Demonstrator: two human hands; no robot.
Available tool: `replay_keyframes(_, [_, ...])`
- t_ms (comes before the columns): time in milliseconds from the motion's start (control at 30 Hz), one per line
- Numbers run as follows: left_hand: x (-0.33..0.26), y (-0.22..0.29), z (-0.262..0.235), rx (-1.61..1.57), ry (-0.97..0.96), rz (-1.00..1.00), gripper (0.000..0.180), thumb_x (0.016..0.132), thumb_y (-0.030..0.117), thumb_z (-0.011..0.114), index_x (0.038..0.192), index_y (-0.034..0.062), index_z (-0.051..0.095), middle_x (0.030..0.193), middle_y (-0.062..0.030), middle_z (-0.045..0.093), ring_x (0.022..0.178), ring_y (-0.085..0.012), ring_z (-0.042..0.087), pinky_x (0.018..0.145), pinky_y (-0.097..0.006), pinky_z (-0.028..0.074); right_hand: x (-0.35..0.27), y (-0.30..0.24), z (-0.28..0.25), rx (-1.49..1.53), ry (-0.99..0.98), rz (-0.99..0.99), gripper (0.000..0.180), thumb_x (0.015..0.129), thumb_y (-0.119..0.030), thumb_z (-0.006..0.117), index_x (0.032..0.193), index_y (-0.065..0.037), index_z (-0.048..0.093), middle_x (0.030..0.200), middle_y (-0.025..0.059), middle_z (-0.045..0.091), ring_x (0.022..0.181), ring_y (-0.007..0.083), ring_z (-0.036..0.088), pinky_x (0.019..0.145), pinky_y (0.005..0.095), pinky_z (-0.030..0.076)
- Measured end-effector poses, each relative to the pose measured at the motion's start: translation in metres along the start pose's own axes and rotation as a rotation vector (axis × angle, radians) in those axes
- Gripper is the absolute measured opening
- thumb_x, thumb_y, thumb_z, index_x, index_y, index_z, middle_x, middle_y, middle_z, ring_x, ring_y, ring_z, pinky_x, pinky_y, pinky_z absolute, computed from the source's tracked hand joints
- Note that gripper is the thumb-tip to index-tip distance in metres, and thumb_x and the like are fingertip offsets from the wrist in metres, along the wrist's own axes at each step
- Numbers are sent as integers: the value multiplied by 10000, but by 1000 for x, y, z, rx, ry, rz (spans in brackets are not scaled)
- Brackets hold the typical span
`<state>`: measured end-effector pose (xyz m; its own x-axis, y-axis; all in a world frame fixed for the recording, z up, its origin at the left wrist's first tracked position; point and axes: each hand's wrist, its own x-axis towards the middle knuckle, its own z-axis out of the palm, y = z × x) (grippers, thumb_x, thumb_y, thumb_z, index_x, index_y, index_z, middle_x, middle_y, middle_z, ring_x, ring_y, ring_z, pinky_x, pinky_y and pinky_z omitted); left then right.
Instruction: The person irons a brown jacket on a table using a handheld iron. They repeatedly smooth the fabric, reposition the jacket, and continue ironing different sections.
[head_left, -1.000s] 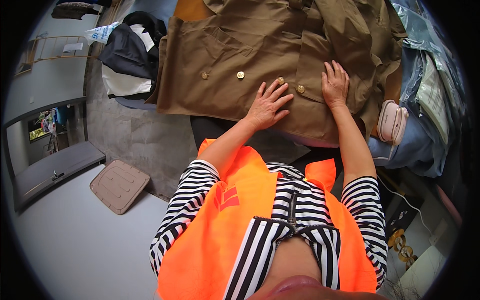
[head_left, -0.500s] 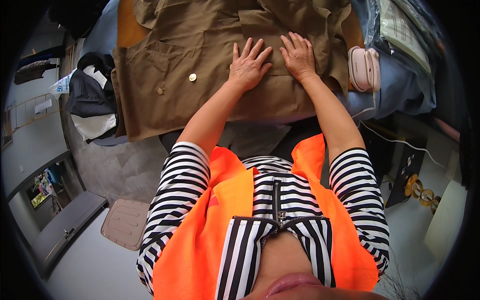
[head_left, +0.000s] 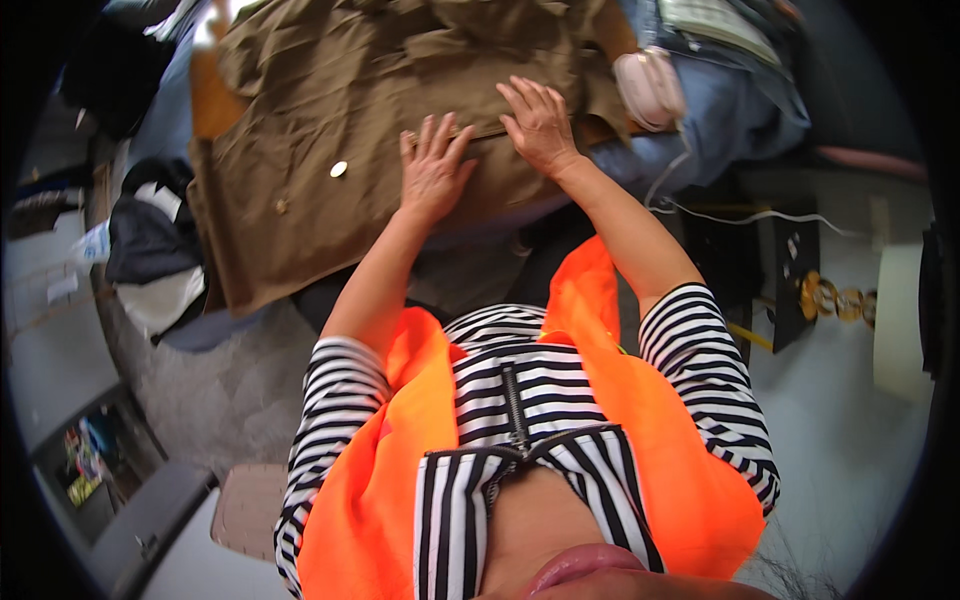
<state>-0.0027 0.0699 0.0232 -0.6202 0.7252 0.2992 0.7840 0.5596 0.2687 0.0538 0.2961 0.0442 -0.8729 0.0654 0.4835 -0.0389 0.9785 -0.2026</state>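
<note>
A brown garment [head_left: 300, 215] with gold-coloured buttons lies spread out in front of me. One shiny round button [head_left: 339, 169] sits to the left of my left hand [head_left: 436, 170], which rests on the cloth with fingers spread. My right hand [head_left: 541, 130] lies on the garment a little farther off and to the right, fingers stretched out and thumb apart. Between the two hands runs a dark fold or edge in the cloth. Neither hand grips anything. Wrinkles cross the far part of the garment.
Right of the garment, a pink rounded device [head_left: 650, 90] with a white cord [head_left: 745, 213] stands on blue cloth [head_left: 735, 120]. Dark and white fabrics [head_left: 150, 240] are heaped at the left. A brown mat or lid [head_left: 248, 510] lies at lower left, beside a grey case-like object [head_left: 165, 525].
The whole view has tilted and shifted, so garment and device appear farther left. Both hands stay on the cloth with fingers extended, and a dark fold now shows between them.
</note>
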Motion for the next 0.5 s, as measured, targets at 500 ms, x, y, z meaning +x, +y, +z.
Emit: replay_keyframes(500, [-65,-26,-19,95,-62,-158,556,972,443,602,1490,277,488,1620,-35,352,1516,-312,264,1208,-612,146,11,241,-71,-410,-71,701,676,881,-665,606,1151,-47,646,1201,214,666,1111,399,659,913,493,540])
